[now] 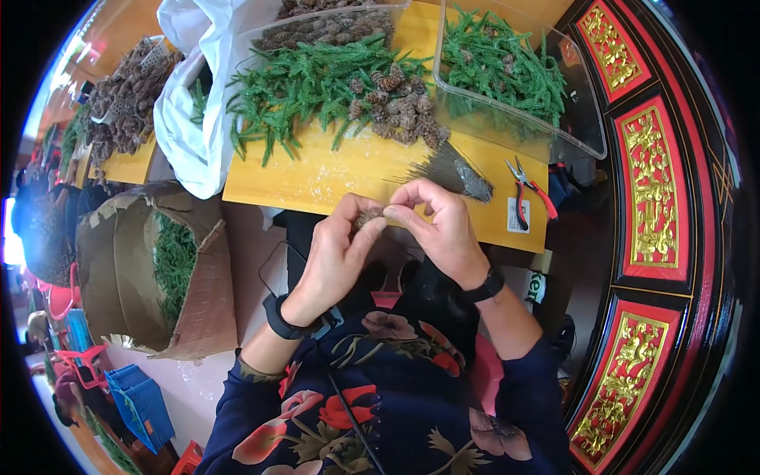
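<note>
Between my hands, just off the near edge of the yellow table (309, 178), is a small brown pine cone (368, 215). My left hand (336, 249) has its thumb and fingers closed around the cone and partly covers it. Thumb and index finger of my right hand (435, 226) pinch together right beside the cone; what they grip is too small to make out. Behind my right hand lies a bundle of thin dark wires (453, 172). Farther back, a pile of pine cones (404, 111) sits against a heap of green artificial sprigs (309, 87).
Red-handled pliers (544, 198) lie at the table's right end. A clear plastic bin (514, 119) of sprigs stands back right, near carved red-and-gold panels (651, 182). To the left are a white plastic bag (178, 119), an open cardboard box (119, 269) and a blue crate (141, 404).
</note>
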Demonstrator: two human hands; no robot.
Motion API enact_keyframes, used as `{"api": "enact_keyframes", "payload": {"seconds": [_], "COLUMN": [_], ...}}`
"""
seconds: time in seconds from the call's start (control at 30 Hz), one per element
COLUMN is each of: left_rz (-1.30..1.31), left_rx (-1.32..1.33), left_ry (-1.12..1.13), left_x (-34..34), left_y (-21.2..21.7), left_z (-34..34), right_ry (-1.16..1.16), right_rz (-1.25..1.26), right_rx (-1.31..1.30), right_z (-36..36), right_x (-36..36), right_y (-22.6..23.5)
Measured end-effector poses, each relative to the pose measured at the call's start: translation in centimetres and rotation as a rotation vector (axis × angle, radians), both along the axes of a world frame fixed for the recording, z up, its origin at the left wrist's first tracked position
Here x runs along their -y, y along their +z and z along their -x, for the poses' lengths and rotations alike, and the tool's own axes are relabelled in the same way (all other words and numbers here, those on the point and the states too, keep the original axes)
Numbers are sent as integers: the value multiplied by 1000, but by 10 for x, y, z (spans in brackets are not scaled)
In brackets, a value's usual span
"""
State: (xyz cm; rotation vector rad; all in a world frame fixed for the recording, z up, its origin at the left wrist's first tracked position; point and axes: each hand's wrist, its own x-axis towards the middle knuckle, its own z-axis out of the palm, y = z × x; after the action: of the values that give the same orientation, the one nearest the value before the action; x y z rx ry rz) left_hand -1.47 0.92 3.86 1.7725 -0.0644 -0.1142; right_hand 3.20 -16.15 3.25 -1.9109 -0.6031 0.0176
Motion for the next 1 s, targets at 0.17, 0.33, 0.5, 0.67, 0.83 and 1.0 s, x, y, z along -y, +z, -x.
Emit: {"api": "enact_keyframes", "payload": {"seconds": [0.17, 0.33, 0.5, 0.67, 0.83, 1.0], "left_rz": [301, 139, -215, -511, -1155, -1193], "left_rx": [-119, 26, 102, 263, 365, 186], "left_ry": [64, 86, -14, 173, 438, 467], "left_x": [6, 17, 6, -52, -103, -129], "left_y": [-2, -10, 9, -5, -34, -34], "left_z": [2, 10, 4, -52, -103, -126], "right_ry": [-97, -84, -241, -158, -124, -121], "right_rz": [-552, -703, -975, -1024, -957, -955], "right_rx": [-683, -818, -908, -893, -916, -935], "right_z": [17, 28, 36, 35, 34, 37], "right_x": [-8, -7, -15, -4, -6, -7], "right_y": [-20, -32, -28, -38, -35, -36]}}
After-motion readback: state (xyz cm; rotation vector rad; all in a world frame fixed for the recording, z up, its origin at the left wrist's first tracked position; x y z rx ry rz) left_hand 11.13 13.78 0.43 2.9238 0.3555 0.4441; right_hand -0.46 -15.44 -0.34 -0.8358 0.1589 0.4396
